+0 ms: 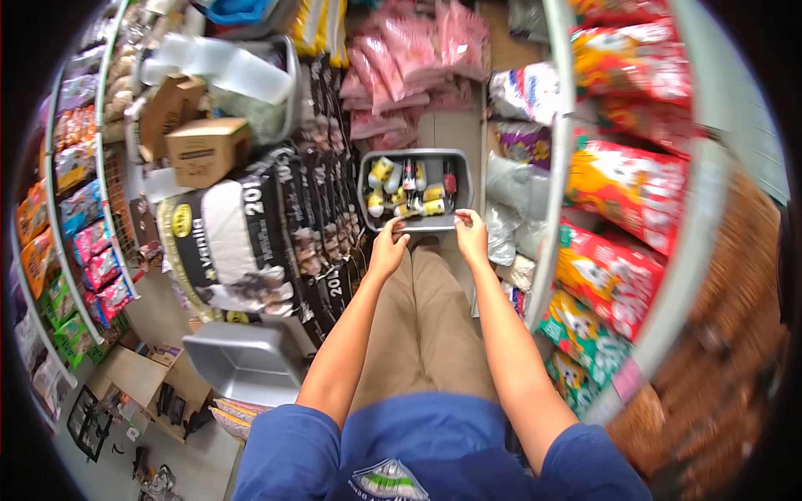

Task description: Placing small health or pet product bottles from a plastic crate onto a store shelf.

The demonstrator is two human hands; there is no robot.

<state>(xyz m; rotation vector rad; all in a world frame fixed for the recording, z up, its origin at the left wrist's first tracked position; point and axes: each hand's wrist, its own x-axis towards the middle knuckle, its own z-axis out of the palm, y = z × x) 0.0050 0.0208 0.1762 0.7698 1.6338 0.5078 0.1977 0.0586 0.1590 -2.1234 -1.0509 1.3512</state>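
A grey plastic tub point(369, 216) is in front of me, above my shoes. Inside it lie several small bottles point(433, 206) with yellow labels and a dark bottle with a red label point(449, 183). The fingers of my left hand point(390, 247) are bent at the tub's near rim, towards its left corner. At the near right corner, my right hand point(472, 237) has its thumb and fingers pinched on the same rim. Neither hand touches the bottles.
Stacked black bags point(238, 250) rise close on my left, with a cardboard box point(210, 150) on top. Pink bags point(401, 50) are piled ahead. A shelf post point(561, 156) and red pet food bags point(626, 181) stand at right. Another grey tub point(244, 360) is near my left elbow.
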